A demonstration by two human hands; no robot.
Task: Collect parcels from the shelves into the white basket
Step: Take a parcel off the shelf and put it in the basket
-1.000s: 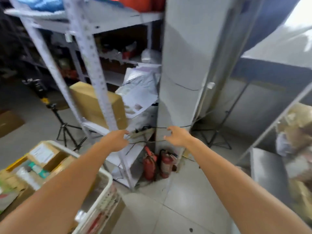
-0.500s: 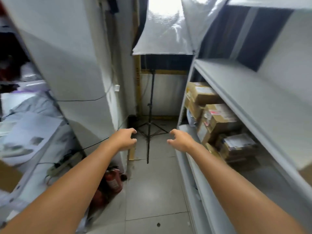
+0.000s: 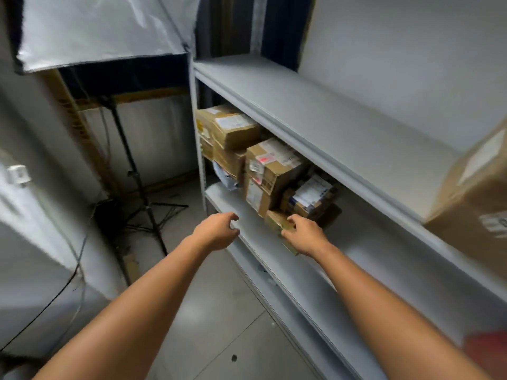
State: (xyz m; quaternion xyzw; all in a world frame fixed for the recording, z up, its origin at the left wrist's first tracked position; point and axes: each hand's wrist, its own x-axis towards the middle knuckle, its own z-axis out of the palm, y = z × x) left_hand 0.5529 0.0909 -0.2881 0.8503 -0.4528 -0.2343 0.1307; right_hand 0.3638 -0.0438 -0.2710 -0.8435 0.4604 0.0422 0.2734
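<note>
Right, far left of the fingers stands a black light stand (image 3: 131, 171), thin metal legs splayed on the floor. Now the left hand (image 3: 218, 231): its fingers (image 3: 231, 216) are loosely curled round nothing, hovering just off the front edge of the grey shelf (image 3: 343, 270). Just right of them lies the small parcel (image 3: 274, 222), flat brown cardboard, its long axis running from the shelf edge back toward the stack. The right hand (image 3: 306, 237) is plainly the nearer, already on it, fingers curled over its top, gripping by the look of it. Just beyond them sit the stacked parcels (image 3: 270, 171), boxy, taped, white-labelled. Further right, one shelf up, a big carton (image 3: 474, 193). The white basket is out of view.
</note>
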